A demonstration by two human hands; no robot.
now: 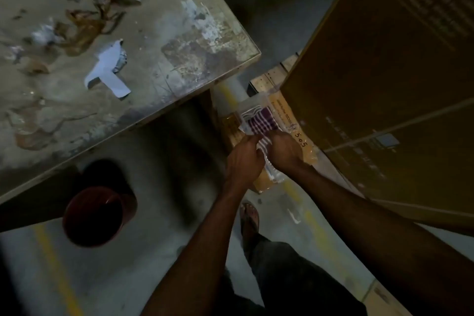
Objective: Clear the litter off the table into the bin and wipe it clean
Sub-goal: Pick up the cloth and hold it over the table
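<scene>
Gripping a purple-and-white striped cloth (261,124) with both hands, the person is standing just past the table's right corner, with the cloth well off the table (184,33). The left hand (242,159) and the right hand (284,151) are curling their fingers round the cloth's near end, side by side and almost touching. The cloth appears to be sitting in a clear plastic wrapper (252,106), so this two-handed pinch is probably working it free to have a wiper ready. It is hanging over a small taped carton (301,140) marked 505, not over the table.

None of the litter is being handled. A white paper scrap (107,69) is lying toward the table's near edge, and brown crumpled wrappers (84,25) and greyish bits are trailing from there to the far-left edge. The bin (95,215) is waiting on the floor, half tucked under the near edge, handy for sweeping litter off that side.

A large cardboard box (384,59) is crowding the right side, leaving only a narrow gap beside the corner. The person's sandalled foot (250,215) is planted in that gap, so turning back to the table looks tight.
</scene>
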